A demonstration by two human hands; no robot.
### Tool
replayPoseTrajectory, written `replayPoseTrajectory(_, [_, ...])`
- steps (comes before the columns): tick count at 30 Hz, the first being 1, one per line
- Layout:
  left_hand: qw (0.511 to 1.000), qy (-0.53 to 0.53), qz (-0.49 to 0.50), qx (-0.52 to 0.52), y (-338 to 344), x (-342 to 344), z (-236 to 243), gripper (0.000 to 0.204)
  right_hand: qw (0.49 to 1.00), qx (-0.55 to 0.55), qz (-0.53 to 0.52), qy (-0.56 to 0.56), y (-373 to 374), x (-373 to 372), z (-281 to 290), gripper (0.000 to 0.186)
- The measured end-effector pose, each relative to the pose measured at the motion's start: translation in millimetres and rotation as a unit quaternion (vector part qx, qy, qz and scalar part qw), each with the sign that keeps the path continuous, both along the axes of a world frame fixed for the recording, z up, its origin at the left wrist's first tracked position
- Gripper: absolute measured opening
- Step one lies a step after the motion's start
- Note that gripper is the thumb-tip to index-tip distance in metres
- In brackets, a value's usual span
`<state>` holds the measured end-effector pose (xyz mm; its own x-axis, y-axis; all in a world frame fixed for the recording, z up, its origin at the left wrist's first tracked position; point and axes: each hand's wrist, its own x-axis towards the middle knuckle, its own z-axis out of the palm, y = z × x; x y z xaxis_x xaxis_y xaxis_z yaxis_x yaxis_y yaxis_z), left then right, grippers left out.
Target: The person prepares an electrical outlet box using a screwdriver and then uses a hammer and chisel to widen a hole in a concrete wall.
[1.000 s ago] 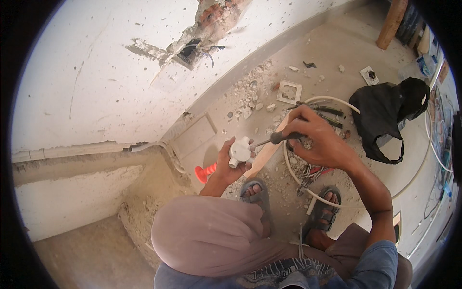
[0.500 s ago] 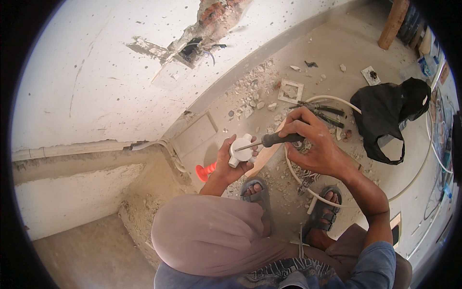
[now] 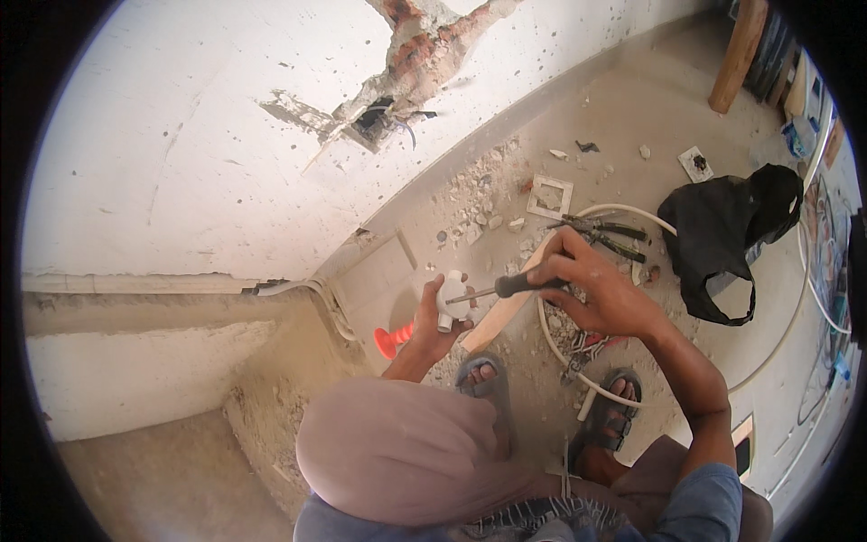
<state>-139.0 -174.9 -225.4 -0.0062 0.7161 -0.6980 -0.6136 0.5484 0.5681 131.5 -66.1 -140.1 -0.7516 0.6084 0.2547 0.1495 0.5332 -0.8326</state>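
My left hand (image 3: 428, 336) is closed around a small white round junction box (image 3: 452, 287) with short pipe stubs, one of them pointing down toward me. In my right hand (image 3: 591, 294) is a screwdriver (image 3: 517, 285), gripped by its dark handle. Its thin shaft runs leftward, and the tip meets the face of the box. Whether a screw sits under the tip is too small to tell. Just behind my left wrist, a red-orange ribbed handle (image 3: 393, 339) lies near the wall. Below the screwdriver a wooden strip (image 3: 501, 316) slants across the floor.
A broken wall cavity holds an embedded box with wires (image 3: 375, 117). Rubble (image 3: 479, 203), a white square frame (image 3: 549, 196), pliers (image 3: 614, 237) and a black bag (image 3: 713, 226) lie on the floor. White conduit (image 3: 795, 312) loops around my right side. My sandalled feet flank loose debris.
The view has shifted, so the wall and floor things sit a little lower. The junction box has turned in my left hand, its stub pointing more straight down. The screwdriver stays against it.
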Motion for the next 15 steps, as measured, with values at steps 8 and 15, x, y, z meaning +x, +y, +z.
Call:
replayPoseTrajectory(8, [1.0, -0.006, 0.0, 0.012, -4.4, -5.0, -7.6, 0.047, 0.973, -0.145, -0.077, -0.165, -0.3, -9.6, 19.3, 0.024])
replayPoseTrajectory(15, [0.999, -0.04, -0.013, 0.007, 2.1, -0.4, -1.9, 0.047, 0.992, -0.125, -0.02, 0.026, -0.6, 0.4, 7.1, 0.022])
